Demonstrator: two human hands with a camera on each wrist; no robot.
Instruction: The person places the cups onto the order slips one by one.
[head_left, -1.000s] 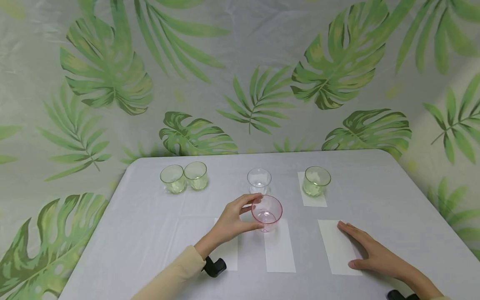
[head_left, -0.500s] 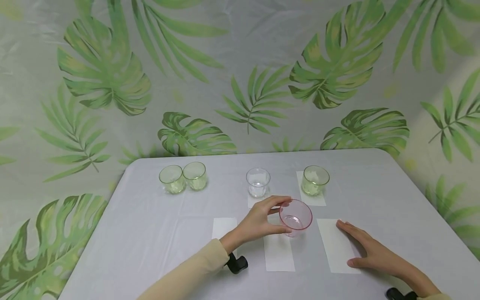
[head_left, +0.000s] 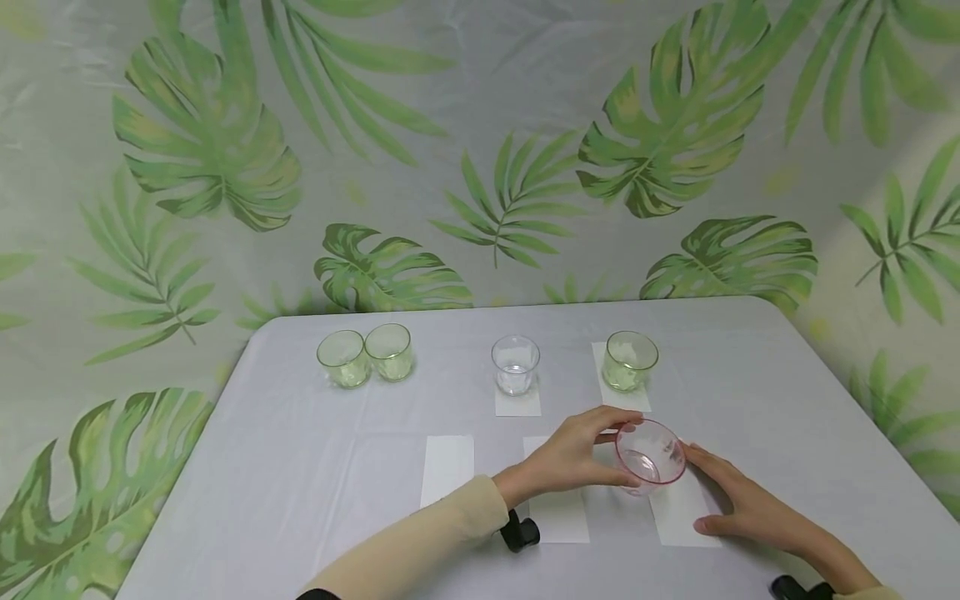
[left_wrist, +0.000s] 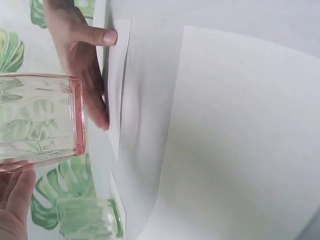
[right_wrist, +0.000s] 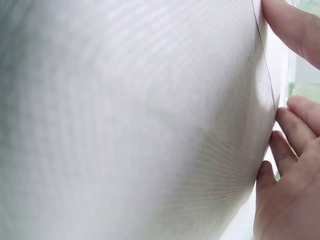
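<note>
My left hand (head_left: 570, 452) grips a clear pink glass cup (head_left: 650, 454) by its side, thumb at the front and fingers behind. In the left wrist view the pink cup (left_wrist: 40, 122) is held off the table, its thick pink base facing the tabletop. It overlaps the upper part of the front right paper sheet (head_left: 681, 512) in the head view. On that sheet's right edge rests my right hand (head_left: 757, 508), fingers extended and thumb apart, holding nothing. Its fingertips (right_wrist: 282, 145) touch the surface in the right wrist view.
Two green cups (head_left: 345, 360) stand side by side at the back left. A colourless cup (head_left: 515, 367) and another green cup (head_left: 630, 362) each stand on white paper at the back. Two more sheets lie in the front row, one a left sheet (head_left: 448, 467), the other a middle sheet (head_left: 561, 521).
My left hand has carried the pink cup rightward and slightly nearer, from in front of the colourless cup to over the front right sheet. The right hand has stayed in place.
</note>
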